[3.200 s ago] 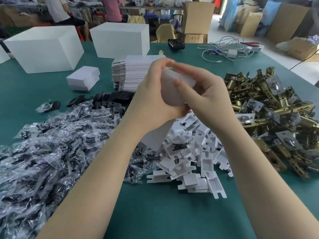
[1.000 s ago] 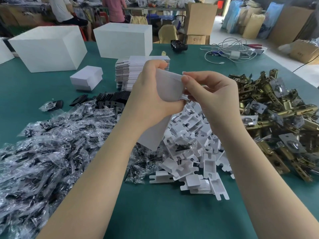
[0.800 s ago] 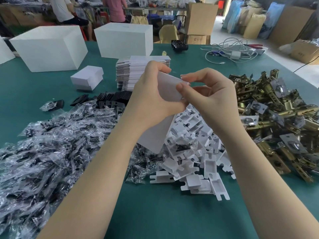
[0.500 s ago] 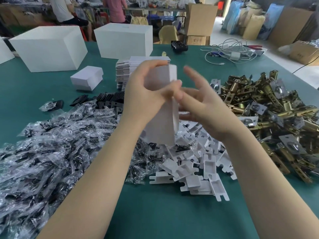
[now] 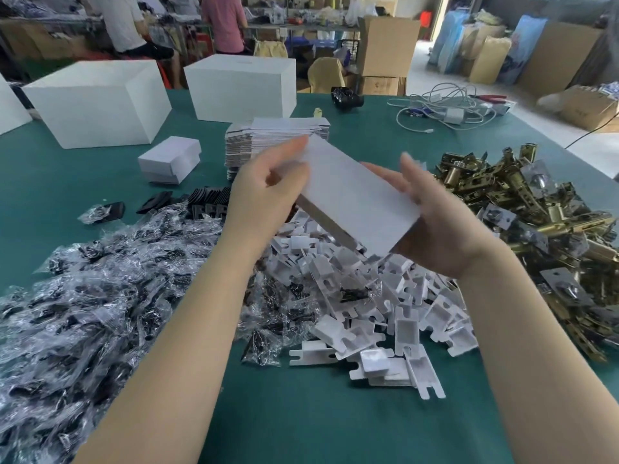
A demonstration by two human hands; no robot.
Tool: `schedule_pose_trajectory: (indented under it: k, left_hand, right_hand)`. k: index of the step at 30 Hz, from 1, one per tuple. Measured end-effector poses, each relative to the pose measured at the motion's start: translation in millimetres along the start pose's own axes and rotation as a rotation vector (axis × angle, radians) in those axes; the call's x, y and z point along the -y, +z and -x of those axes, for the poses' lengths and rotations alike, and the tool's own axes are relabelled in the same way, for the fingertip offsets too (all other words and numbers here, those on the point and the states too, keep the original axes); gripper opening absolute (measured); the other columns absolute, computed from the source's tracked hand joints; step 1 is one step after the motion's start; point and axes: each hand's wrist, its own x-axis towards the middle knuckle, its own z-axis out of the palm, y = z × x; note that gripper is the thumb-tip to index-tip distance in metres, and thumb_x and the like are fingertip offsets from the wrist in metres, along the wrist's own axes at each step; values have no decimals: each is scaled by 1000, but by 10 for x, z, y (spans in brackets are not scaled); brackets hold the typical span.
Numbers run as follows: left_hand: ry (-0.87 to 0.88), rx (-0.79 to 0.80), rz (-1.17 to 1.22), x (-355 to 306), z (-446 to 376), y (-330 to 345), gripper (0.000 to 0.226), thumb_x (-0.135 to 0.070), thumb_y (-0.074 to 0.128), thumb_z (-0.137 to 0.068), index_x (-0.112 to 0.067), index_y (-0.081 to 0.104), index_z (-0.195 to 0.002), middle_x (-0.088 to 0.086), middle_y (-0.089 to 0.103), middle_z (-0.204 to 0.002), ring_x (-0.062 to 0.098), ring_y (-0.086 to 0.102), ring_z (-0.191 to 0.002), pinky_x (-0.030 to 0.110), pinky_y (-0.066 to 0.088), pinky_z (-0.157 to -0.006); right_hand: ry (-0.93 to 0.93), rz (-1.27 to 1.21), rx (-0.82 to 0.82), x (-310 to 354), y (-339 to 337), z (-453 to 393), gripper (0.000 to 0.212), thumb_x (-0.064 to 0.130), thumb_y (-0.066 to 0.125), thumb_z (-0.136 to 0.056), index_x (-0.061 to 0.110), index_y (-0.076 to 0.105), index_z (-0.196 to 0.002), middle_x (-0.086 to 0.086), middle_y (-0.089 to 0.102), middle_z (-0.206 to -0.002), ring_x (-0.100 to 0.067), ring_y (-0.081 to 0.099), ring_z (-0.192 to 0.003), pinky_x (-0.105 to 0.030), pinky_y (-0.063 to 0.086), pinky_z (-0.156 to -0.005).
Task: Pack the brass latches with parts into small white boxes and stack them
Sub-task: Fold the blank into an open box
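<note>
Box: the small white box [image 5: 358, 195] is above the counter [image 5: 318, 423], held between both hands.
Left hand [image 5: 264, 195]: its grip pinches the box's 10 o'clock end.
Right hand [image 5: 435, 222]: fingers curl under the 4 o'clock end.
Risk: a loose hold could let the light box drop into the white inserts [image 5: 385, 313].

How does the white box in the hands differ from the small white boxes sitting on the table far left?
The held box is up off the table, tilted, gripped by the left hand and right hand; the stacked boxes rest flat on the green table, untouched. The held box shows one long broad face; the stacked ones look blockier. All are plain white card.
</note>
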Motion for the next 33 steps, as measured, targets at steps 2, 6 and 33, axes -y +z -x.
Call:
schedule_pose_trajectory:
  k: [2, 6, 33]
  left_hand:
    - [-148, -3, 111, 30, -6, 4, 14, -35, 67, -90, -43, 75, -98, -25, 68, -105, 3, 63, -102, 21, 56, -82]
    - [-386, 102, 126, 32, -17, 72, 25, -49, 56, -97, -39, 76, -86, 1, 75, -95, 18, 73, -78, 23, 53, -53]
    - [40, 320, 111, 99, 39, 40, 69, -26, 76, -87, -51, 42, -141, -8, 69, -119, 8, 69, -103, 24, 56, -84]
  right_hand:
    - [11, -186, 124, 42, -36, 17, 42, 40, 29, -103, 27, 55, -134, -6, 71, -113, -24, 73, -84, -32, 61, -70]
    - [-233, 129, 3, -53, 12, -49, 23, 14, 51, -100, 26, 63, -116, -4, 71, -99, -18, 67, -78, -28, 59, -70]
    - [-505, 330, -277, -308, 93, -196, 48, 30, 62, -95, 46, 43, -136, -3, 71, -109, -17, 71, -96, -37, 60, -79]
